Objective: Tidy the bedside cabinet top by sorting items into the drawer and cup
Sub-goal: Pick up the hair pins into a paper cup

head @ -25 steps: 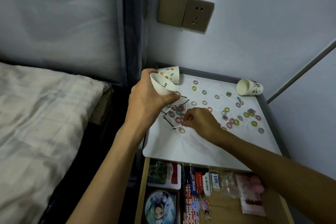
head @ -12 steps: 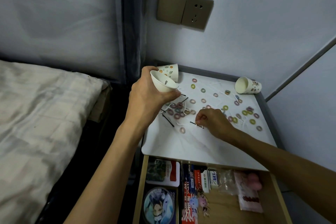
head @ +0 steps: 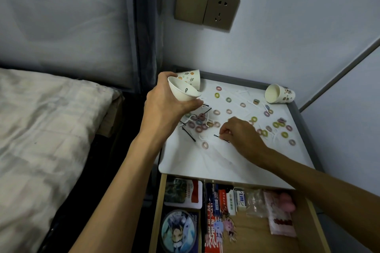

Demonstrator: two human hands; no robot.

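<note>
My left hand (head: 164, 107) grips a white paper cup (head: 182, 91), tilted toward me above the cabinet's left back corner, with one black hairpin inside. My right hand (head: 239, 135) pinches a black hairpin (head: 221, 138) that lies on the white cabinet top (head: 205, 162). Several small coloured hair rings (head: 198, 123) lie scattered over the top, bunched near the left. More black hairpins (head: 189, 134) lie beside that bunch. The wooden drawer (head: 267, 238) below stands open and holds packets and cards.
A patterned cup (head: 192, 79) sits behind the held cup. Another patterned cup (head: 278, 93) lies on its side at the back right corner. A bed with a pale quilt (head: 41, 129) is on the left. A wall socket (head: 206, 7) is above.
My right hand moved right from the ring bunch and closed its fingers on a hairpin. The left hand with the cup has barely moved.
</note>
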